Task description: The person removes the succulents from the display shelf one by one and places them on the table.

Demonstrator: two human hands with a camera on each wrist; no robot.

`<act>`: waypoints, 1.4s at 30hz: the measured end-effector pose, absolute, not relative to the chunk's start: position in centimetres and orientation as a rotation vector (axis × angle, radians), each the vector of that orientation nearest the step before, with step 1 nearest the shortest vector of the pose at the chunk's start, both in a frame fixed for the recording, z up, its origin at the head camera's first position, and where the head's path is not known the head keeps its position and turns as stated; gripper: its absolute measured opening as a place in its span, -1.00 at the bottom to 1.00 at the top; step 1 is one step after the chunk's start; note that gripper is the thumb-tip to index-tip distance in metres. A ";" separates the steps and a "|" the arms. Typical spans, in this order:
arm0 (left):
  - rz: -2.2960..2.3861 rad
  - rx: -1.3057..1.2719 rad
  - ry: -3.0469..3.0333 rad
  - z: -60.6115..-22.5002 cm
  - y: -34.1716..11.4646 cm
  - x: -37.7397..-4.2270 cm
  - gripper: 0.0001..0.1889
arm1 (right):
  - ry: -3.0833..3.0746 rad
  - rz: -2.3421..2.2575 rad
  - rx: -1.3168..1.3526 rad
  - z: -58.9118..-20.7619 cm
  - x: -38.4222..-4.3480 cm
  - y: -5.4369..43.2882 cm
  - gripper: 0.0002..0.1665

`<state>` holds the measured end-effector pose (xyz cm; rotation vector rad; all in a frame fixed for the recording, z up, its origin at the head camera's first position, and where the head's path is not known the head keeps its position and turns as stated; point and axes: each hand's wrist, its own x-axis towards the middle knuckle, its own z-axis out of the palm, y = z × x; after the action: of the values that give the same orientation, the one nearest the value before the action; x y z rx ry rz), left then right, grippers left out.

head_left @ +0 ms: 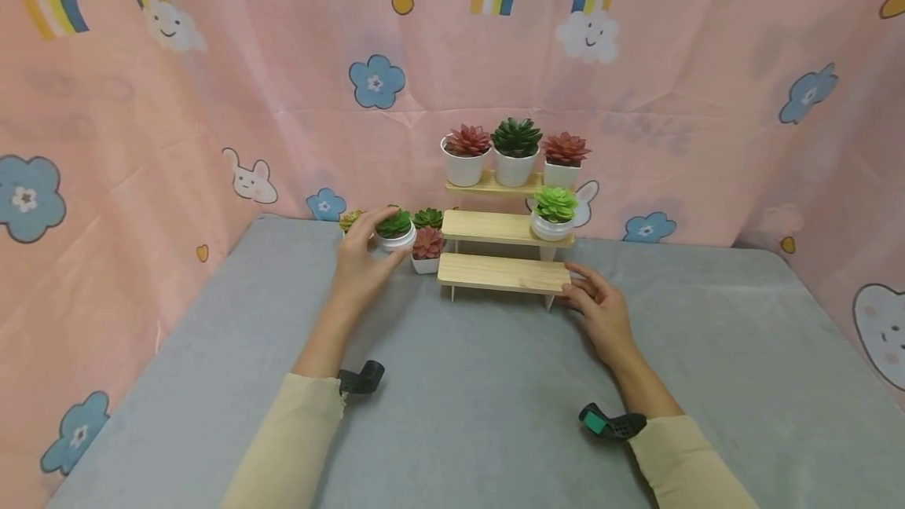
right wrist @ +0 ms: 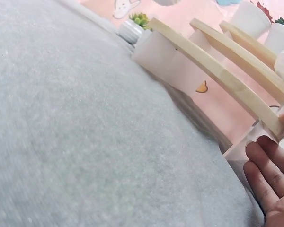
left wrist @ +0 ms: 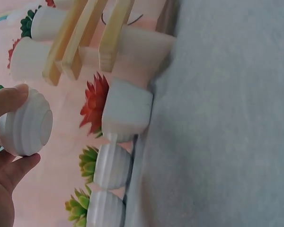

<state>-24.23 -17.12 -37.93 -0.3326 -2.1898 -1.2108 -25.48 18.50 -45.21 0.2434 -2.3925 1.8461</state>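
My left hand (head_left: 360,261) holds a green potted succulent (head_left: 394,231) between thumb and fingers. Its round, ribbed white pot (left wrist: 26,124) is off the table, left of a three-tier wooden display stand (head_left: 495,271). My right hand (head_left: 599,313) grips the right end of the stand's lowest shelf. In the right wrist view, its thumb lies at the shelf end (right wrist: 274,125) and the other fingers (right wrist: 270,165) extend by the white side support. Two red succulents (head_left: 469,155) and a dark green one (head_left: 516,149) stand on the top shelf. A bright green one (head_left: 555,213) sits at the middle shelf's right end.
Left of the stand, on the grey-covered table (head_left: 481,399), are a red succulent in a square pot (head_left: 426,250), a green succulent (head_left: 428,217) behind it and a yellowish one (head_left: 349,220). A pink printed curtain (head_left: 304,38) hangs behind.
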 end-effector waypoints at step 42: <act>-1.230 -0.244 -2.431 -44.0 -20.3 -26.8 -0.43 | -2.305 1.896 0.277 -45.1 -25.4 18.3 -0.50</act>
<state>-26.80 -20.28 -43.96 -0.2444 -2.4305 -1.2304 -25.39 18.32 -45.14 0.2774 -2.3049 1.8961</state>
